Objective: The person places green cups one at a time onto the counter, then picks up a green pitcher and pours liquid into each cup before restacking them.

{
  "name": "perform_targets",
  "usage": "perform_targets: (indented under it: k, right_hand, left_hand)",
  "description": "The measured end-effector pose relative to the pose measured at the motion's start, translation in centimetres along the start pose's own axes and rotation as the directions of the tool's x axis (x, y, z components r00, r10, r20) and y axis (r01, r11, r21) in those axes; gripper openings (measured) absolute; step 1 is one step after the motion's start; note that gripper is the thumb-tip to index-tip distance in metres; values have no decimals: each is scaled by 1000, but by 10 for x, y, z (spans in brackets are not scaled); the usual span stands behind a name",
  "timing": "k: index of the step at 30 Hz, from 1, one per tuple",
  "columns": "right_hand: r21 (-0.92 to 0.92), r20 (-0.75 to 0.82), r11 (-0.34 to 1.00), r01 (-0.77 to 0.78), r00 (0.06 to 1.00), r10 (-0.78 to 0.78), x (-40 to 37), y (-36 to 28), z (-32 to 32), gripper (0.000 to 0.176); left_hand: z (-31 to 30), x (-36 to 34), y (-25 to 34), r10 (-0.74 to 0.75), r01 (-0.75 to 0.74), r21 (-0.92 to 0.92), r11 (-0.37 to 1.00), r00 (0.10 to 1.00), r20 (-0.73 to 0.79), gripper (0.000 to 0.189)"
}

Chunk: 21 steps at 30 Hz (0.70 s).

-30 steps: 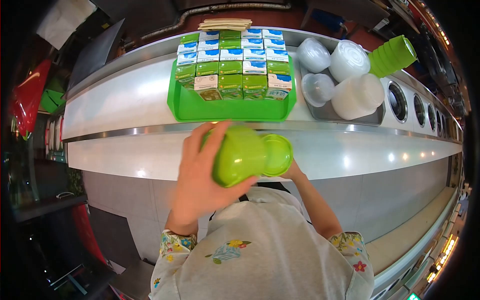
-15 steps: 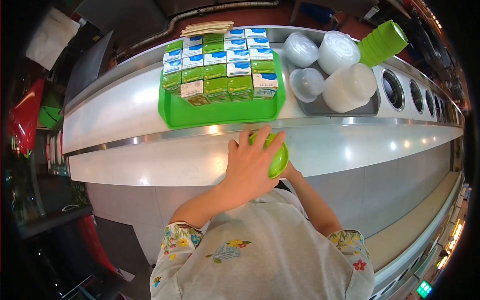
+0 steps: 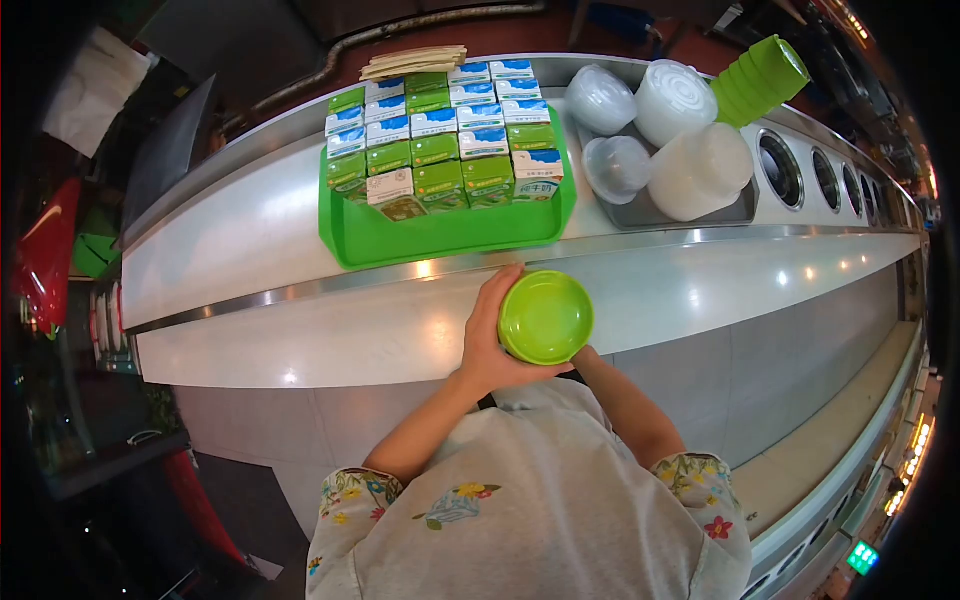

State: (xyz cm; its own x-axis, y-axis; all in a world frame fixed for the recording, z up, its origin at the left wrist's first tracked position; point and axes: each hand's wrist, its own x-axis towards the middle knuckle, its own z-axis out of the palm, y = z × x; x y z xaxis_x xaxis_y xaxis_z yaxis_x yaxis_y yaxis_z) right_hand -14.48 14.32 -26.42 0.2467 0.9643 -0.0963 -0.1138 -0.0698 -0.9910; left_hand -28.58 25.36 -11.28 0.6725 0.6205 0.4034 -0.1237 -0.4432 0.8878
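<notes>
I saw one green bowl (image 3: 545,318) at the counter's (image 3: 300,330) near edge.
The left hand (image 3: 488,345) cupped its 9 o'clock side; the right hand was hidden beneath, so I couldn't tell its grip. One tray (image 3: 440,235) at 12 o'clock, four tubs (image 3: 698,172) at 1.

The green bowl (image 3: 545,318) hides nearly all of the right hand (image 3: 583,354); the print on the cartons (image 3: 440,150) is too small to read.

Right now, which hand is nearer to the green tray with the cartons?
Left. The left hand cups the green bowl, its fingers just short of the tray. The right hand is mostly hidden under the bowl, farther from the tray.
</notes>
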Motion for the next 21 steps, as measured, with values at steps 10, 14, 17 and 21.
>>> perform_targets:
  k: [10, 14, 17, 21]
  right_hand:
    - [-377, -84, 926, -7, 996, -27, 4, -1, -5, 70]
    - [-426, -150, 902, 75, 977, -152, -19, 3, -29, 74]
    - [-464, -190, 875, 138, 949, -250, -31, 10, -68, 78]
    - [-383, -27, 912, 146, 985, -170, -51, 46, -147, 86]
  left_hand:
    - [9, -4, -27, -2, -2, -186, 982, 1000, -17, 123]
    - [42, -1, -24, 40, -49, -197, 979, 998, -50, 122]
    - [83, 5, -14, 62, -77, -142, 987, 993, -105, 121]
    - [160, 16, -9, 117, -130, -87, 988, 983, -144, 125]
